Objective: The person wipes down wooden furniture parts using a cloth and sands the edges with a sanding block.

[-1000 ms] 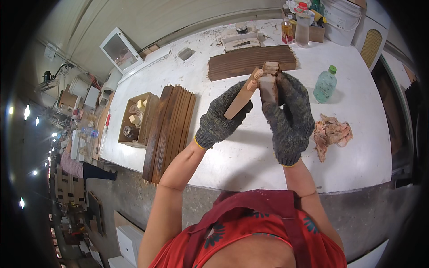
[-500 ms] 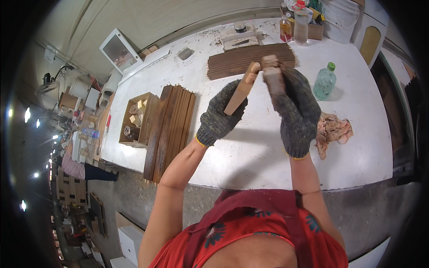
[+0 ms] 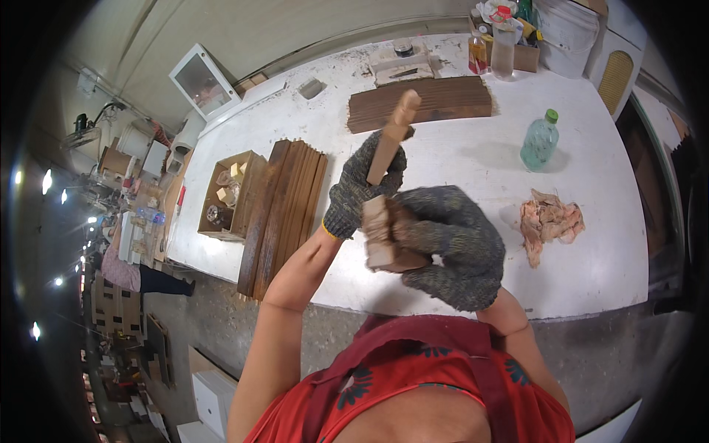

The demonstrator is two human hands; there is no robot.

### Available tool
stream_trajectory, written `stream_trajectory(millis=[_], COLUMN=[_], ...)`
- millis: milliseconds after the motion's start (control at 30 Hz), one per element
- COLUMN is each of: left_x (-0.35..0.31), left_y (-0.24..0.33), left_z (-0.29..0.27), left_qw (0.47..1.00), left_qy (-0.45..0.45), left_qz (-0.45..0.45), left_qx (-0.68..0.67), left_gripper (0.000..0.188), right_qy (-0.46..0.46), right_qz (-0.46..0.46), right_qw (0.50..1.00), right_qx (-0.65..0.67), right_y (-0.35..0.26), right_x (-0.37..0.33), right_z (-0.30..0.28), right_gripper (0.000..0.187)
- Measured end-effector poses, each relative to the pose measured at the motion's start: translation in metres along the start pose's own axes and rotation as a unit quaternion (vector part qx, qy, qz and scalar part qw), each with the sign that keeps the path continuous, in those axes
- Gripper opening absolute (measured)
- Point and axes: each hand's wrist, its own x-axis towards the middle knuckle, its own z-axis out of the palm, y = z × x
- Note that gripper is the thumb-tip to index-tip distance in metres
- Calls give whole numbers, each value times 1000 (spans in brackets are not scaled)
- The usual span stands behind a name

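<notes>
Wooden piece (image 3: 385, 156), pale, two rounded pegs at its far end, and it's up in the air over the bench (image 3: 461, 159), fingers of the gloved left hand (image 3: 360, 184) clamped around its lower part! Over to the gloved right hand (image 3: 458, 247), and those fingers are closed on a stained, blocky pad (image 3: 378, 232), blurred at its edges. Pad just below the wood, close to the left wrist; whether they touch, I can't tell.

Moving outward, left side: dark brown strips (image 3: 284, 221) lying side by side, and right next to them an open box (image 3: 251, 198). What's inside? Pale yellow blocks (image 3: 225, 196), a dark round roll (image 3: 218, 215) in the near corner, something crumpled between them, too small to make out. Straight ahead, a second row of brown strips (image 3: 421, 105), and behind it a shallow white tray (image 3: 384, 77) carrying a dark-topped jar (image 3: 403, 47) and a slim dark tool (image 3: 404, 72).

Right side now! Green-capped bottle (image 3: 539, 144) standing upright, tinted and see-through, its level hard to read; nearer, a crumpled pinkish cloth (image 3: 550, 221). Far right corner: a red-capped bottle (image 3: 503, 55) with clear contents, a smaller bottle (image 3: 477, 55) showing amber and red, a crowded carton (image 3: 526, 59) behind, and a white bucket (image 3: 565, 37), contents hidden.
</notes>
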Motion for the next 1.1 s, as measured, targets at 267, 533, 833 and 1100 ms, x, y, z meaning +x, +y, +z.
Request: stream_trajectory(millis=[267, 533, 833, 1100], left_x=[11, 6, 14, 43], left_y=[41, 27, 13, -9], left_z=[-3, 4, -11, -49], left_qw=[938, 920, 873, 943], left_qy=[-14, 80, 19, 59], left_qz=[84, 10, 78, 134], left_qx=[-336, -384, -481, -300], left_gripper=[65, 47, 41, 67], right_qy=[212, 122, 86, -104], right_qz=[-46, -150, -143, 73], right_qw=[975, 949, 946, 959], right_qx=[-45, -249, -278, -252], right_y=[31, 43, 75, 166], right_x=[60, 107, 68, -112], right_z=[-19, 10, 18, 47], right_gripper=[54, 48, 53, 46])
